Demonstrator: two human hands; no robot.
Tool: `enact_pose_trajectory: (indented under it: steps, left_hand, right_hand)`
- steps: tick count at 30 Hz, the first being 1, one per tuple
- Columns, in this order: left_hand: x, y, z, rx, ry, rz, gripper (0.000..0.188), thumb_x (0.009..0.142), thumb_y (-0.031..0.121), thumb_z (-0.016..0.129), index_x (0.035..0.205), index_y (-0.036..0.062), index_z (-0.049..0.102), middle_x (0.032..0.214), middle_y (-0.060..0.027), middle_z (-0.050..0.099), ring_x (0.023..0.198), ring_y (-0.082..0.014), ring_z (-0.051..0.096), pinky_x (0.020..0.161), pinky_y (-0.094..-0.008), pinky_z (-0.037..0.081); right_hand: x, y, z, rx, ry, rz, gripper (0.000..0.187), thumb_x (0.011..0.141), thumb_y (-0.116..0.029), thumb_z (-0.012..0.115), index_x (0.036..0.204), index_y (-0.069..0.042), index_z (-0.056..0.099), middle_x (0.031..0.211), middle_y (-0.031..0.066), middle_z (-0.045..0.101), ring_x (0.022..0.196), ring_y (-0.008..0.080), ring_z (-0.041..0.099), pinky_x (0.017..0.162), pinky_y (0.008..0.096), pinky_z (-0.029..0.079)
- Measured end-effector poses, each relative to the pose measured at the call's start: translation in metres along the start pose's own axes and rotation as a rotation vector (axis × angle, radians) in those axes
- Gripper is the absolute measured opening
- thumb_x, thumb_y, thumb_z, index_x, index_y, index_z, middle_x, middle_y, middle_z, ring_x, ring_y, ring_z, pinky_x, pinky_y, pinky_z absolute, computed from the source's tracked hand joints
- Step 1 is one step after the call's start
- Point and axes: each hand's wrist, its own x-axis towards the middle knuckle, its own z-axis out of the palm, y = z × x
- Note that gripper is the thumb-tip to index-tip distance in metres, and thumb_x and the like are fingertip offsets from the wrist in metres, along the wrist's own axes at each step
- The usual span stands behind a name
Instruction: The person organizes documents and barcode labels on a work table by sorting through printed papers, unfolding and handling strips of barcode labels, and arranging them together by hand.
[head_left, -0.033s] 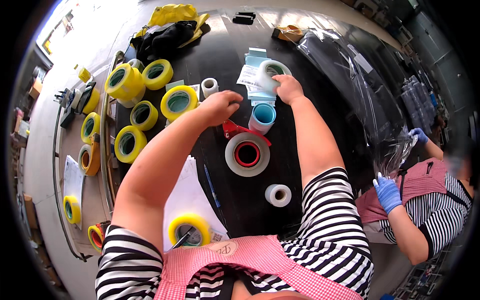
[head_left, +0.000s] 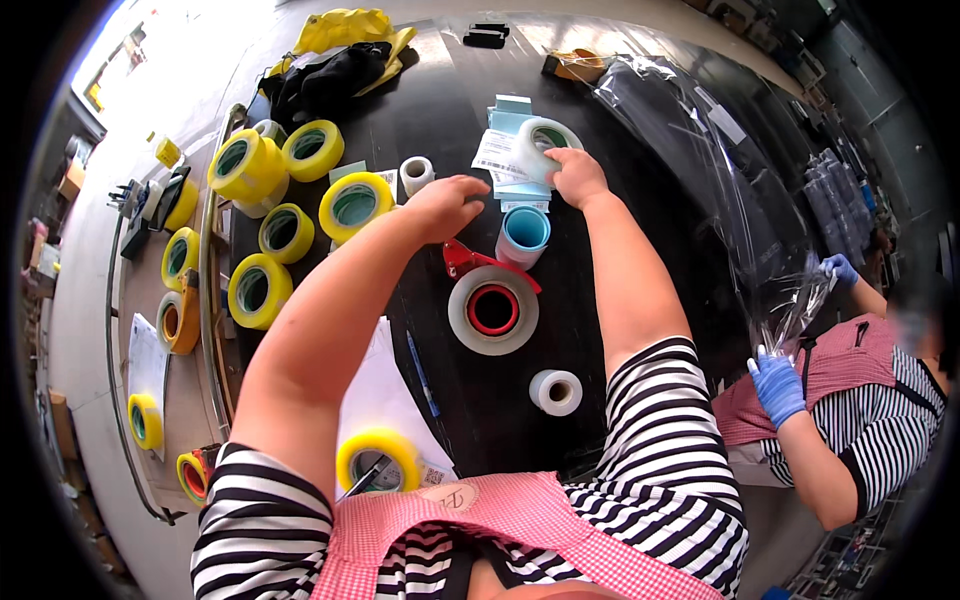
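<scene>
My right hand (head_left: 577, 178) grips the near edge of a clear tape roll (head_left: 531, 160), which lies over pale blue cards and a printed white label (head_left: 497, 150). My left hand (head_left: 447, 207) hovers over the black table (head_left: 440, 110), thumb and forefinger apart with nothing between them. Beside it are a small white roll (head_left: 416, 166) and a large yellow tape roll (head_left: 384, 212). Between my forearms are an upright blue-lined roll (head_left: 525, 252) and a red tape dispenser (head_left: 458, 258) holding a wide clear tape roll (head_left: 465, 325).
Several yellow tape rolls (head_left: 261, 290) line the table's left side. Papers (head_left: 375, 400), a blue pen (head_left: 422, 375) and a small white roll (head_left: 542, 392) lie nearer me. At right, a co-worker's gloved hand (head_left: 776, 388) holds clear plastic film (head_left: 735, 250). Black and yellow cloth (head_left: 320, 85) lies far left.
My left hand has shifted slightly right and up, and its fingers reach out a little more. My right hand stays on the tape roll.
</scene>
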Motion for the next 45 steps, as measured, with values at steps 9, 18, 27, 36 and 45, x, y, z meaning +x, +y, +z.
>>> enact_pose_trajectory:
  steps: [9,18,27,36,45]
  left_hand:
    - [0.075,-0.019,0.037,0.276,-0.047,-0.054,0.046,0.092,0.024,0.053,0.136,0.0094,0.049,0.149,-0.0107,0.037,0.136,-0.0317,0.035,0.113,-0.0370,0.029]
    - [0.078,-0.027,0.047,0.369,0.020,-0.004,0.043,0.089,0.024,0.055,0.130,0.0098,0.054,0.145,-0.0098,0.042,0.131,-0.0321,0.038,0.111,-0.0378,0.029]
    - [0.072,-0.021,0.041,0.435,-0.044,-0.027,0.050,0.087,0.022,0.058,0.136,0.0112,0.050,0.149,-0.0090,0.037,0.133,-0.0335,0.036,0.112,-0.0375,0.028]
    - [0.063,-0.029,0.046,0.448,-0.005,-0.049,0.052,0.089,0.023,0.058,0.138,0.0088,0.046,0.151,-0.0142,0.032,0.135,-0.0304,0.036,0.111,-0.0363,0.030]
    - [0.067,-0.030,0.055,0.440,0.006,0.010,0.052,0.089,0.023,0.057,0.139,0.0110,0.045,0.151,-0.0103,0.033,0.138,-0.0273,0.032,0.111,-0.0360,0.030]
  right_hand:
    - [-0.054,0.022,-0.039,0.125,0.327,-0.062,0.038,0.073,-0.016,0.072,0.109,-0.005,0.067,0.111,0.0155,0.065,0.105,0.0326,0.059,0.091,0.0398,0.044]
    - [-0.174,0.020,-0.040,-0.176,0.160,0.012,0.034,0.071,-0.020,0.075,0.099,-0.006,0.063,0.093,0.0099,0.063,0.094,0.0298,0.057,0.091,0.0424,0.038]
    - [-0.053,0.008,-0.034,0.378,0.075,0.251,0.036,0.075,-0.020,0.073,0.104,-0.003,0.062,0.099,0.0146,0.063,0.102,0.0299,0.058,0.089,0.0408,0.045]
    - [0.047,0.017,0.027,0.015,-0.060,0.286,0.082,0.071,-0.033,0.077,0.141,-0.006,0.041,0.139,0.0188,0.047,0.129,0.0319,0.045,0.107,0.0389,0.036]
    - [0.107,-0.013,0.027,0.041,-0.315,0.534,0.057,0.062,-0.032,0.086,0.109,-0.004,0.069,0.121,0.0163,0.063,0.111,0.0282,0.062,0.095,0.0368,0.048]
